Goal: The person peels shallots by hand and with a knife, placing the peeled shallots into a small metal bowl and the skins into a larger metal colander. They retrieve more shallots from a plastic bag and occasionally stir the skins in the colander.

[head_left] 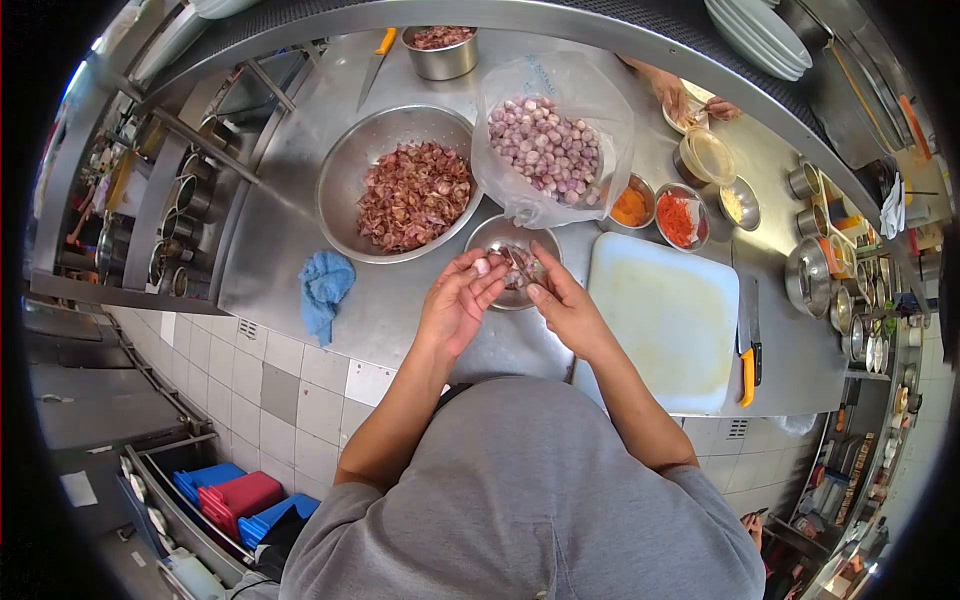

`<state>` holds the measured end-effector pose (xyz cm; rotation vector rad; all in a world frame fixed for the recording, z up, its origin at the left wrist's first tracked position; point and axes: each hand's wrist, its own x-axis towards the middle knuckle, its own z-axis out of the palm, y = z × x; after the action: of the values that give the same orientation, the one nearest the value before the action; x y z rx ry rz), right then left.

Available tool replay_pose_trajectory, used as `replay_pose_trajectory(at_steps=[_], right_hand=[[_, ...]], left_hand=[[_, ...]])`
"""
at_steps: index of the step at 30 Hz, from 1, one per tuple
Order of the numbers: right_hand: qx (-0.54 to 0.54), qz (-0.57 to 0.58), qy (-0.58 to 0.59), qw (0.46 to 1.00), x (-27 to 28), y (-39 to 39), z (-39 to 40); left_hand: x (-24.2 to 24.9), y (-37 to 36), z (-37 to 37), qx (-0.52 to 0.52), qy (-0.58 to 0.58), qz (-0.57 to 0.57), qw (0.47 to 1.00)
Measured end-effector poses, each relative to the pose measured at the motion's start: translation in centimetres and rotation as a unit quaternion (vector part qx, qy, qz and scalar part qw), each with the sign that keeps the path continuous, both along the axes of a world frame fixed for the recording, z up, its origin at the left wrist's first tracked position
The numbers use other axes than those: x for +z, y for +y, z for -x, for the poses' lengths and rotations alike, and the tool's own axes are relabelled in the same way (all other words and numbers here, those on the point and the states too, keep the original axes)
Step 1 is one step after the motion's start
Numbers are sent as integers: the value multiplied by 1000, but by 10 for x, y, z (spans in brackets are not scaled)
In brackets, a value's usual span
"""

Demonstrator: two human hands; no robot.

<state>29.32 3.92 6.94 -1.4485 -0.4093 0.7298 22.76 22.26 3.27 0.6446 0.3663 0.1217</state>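
Between the fingers of my left hand (458, 302) is a pale pink shallot (482, 267), held over a small metal bowl (488, 232). My right hand (568, 304) is curled at the bowl's right side, fingers bent inward; what it pinches, if anything, I cannot make out. Reddish-brown shallot skins or pieces (520, 268) show in the bowl between my hands. Behind on the left, a large metal bowl (342, 190) holds a heap of reddish-brown, papery shallots or skins (415, 197). A clear plastic bag (612, 120) full of smooth, pale purple shallots (540, 145) stands behind the small bowl.
A white cutting board (665, 320) lies right, beside yellow-handled (747, 378) and black-handled knives. Bowls of orange (630, 207), red (678, 218) and yellow food stand behind it. A blue cloth (325, 292) lies left. Another person's hands (675, 98) work at the far side, under a shelf.
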Motion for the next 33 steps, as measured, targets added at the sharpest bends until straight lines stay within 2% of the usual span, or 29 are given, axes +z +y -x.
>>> replay_pose_trajectory(at_steps=[2, 4, 6, 8, 9, 13, 14, 15, 16, 17, 19, 21, 23, 27, 33], right_hand=[[-9, 9, 3, 1000, -8, -3, -2], [-19, 18, 3, 1000, -12, -6, -3], [-39, 32, 91, 995, -13, -9, -2], [-42, 43, 108, 992, -18, -10, 2], [-43, 56, 127, 989, -21, -10, 3], [-38, 53, 132, 989, -21, -10, 8], [-38, 50, 129, 990, -20, -11, 8], [-39, 47, 125, 990, -18, -12, 7], [-41, 46, 122, 991, -18, -16, 8], [-46, 47, 122, 990, -18, -20, 8], [-58, 45, 123, 990, -22, -29, 5], [-57, 46, 124, 990, -32, -41, 5], [-66, 56, 109, 990, -36, -47, 3], [-79, 65, 41, 994, -49, -32, -2], [2, 112, -78, 991, -39, 6, -11]], left_hand=[[-2, 4, 1, -11, -29, 69, 997], [-2, 6, 1, -15, -30, 70, 997], [4, 7, -6, -22, -35, 69, 997], [16, 13, -25, -57, -18, -21, 998], [26, 16, -39, -58, -19, -21, 998], [76, 21, -121, -68, -75, -286, 953], [75, 27, -141, -69, -77, -285, 953], [67, 32, -160, -11, -75, -431, 899], [62, 33, -170, 49, -73, -565, 820], [54, 35, -171, 49, -78, -566, 819], [40, 39, -155, 74, -69, -478, 873], [18, 37, -121, 23, -45, -410, 911], [6, 18, -72, -12, 1, -429, 903], [-30, -11, -1, -144, 22, -379, 914], [-31, -4, 19, -186, 83, -339, 919]])
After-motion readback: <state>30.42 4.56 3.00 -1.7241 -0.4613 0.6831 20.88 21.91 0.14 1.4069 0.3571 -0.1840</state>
